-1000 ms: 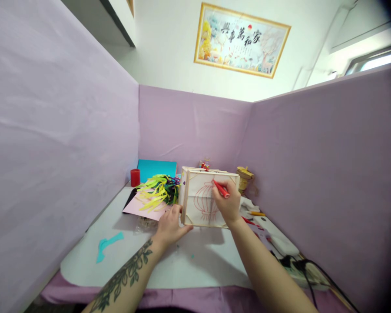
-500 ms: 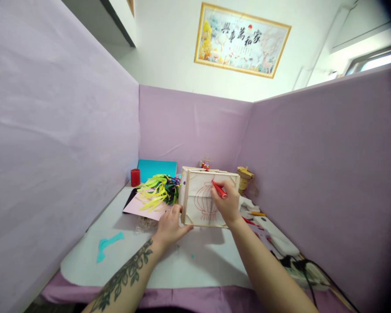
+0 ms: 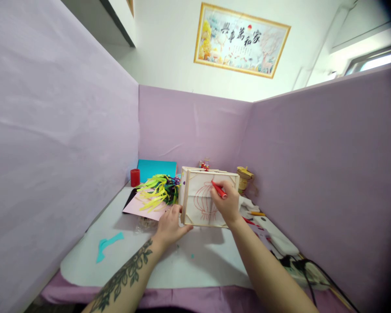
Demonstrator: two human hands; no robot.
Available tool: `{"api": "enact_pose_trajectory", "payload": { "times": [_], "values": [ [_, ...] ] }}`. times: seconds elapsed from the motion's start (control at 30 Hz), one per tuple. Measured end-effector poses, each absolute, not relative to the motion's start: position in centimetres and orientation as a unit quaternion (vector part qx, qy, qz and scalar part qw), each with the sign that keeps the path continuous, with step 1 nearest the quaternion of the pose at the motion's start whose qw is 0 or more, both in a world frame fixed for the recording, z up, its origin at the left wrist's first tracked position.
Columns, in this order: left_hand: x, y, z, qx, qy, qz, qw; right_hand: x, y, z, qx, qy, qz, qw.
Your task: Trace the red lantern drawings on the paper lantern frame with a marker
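Observation:
A box-shaped paper lantern (image 3: pixel 195 180) with a thin wooden frame is held up, tilted, above the table. Red lines on its white front panel form a ribbed round lantern drawing (image 3: pixel 202 200) with a fringe below. My left hand (image 3: pixel 171 225) grips the lower left corner, thumb along the bottom edge and fingers behind the side. In my right hand (image 3: pixel 227 203) is a red marker (image 3: pixel 219 190), pinched with its tip at the top of the drawing. That hand covers the panel's right part.
Yellow and green paper strips (image 3: pixel 156 191) lie on a pink sheet (image 3: pixel 143 206) at left, near a red cylinder (image 3: pixel 135 178) and a blue sheet (image 3: pixel 156 169). A cyan scrap (image 3: pixel 109 244) lies at front left. Right: a yellow pencil (image 3: pixel 256 213), black cables (image 3: pixel 299 263), and a purple partition (image 3: pixel 319 165).
Hardly anything differs. The marker tip stays near the top of the drawing, with at most a tiny shift of my right hand. My left hand keeps its place on the lantern.

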State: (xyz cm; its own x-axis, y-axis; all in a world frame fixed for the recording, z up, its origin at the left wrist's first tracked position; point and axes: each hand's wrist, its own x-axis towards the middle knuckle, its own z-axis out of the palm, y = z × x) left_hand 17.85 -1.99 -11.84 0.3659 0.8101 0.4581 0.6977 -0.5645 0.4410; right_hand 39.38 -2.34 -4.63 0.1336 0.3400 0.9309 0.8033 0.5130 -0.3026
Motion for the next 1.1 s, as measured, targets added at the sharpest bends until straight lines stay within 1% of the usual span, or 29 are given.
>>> {"api": "enact_pose_trajectory", "payload": {
  "times": [0.13, 0.27, 0.33, 1.1],
  "values": [
    [17.88, -1.97, -11.83, 0.82, 0.457, 0.333, 0.092, 39.38, -2.41, -4.62, -0.462, -0.627, -0.17, 0.604],
    [17.89, -1.92, -11.98, 0.82, 0.453, 0.339, 0.088, 39.56, -2.25, -4.71, -0.463, -0.588, -0.128, 0.651],
    [17.88, -1.91, -12.04, 0.82, 0.453, 0.339, 0.086, 39.72, -2.09, -4.78, -0.462, -0.579, -0.124, 0.66],
    [17.88, -1.95, -11.93, 0.82, 0.459, 0.33, 0.089, 39.87, -2.05, -4.63, -0.458, -0.597, -0.11, 0.65]
  ]
}}
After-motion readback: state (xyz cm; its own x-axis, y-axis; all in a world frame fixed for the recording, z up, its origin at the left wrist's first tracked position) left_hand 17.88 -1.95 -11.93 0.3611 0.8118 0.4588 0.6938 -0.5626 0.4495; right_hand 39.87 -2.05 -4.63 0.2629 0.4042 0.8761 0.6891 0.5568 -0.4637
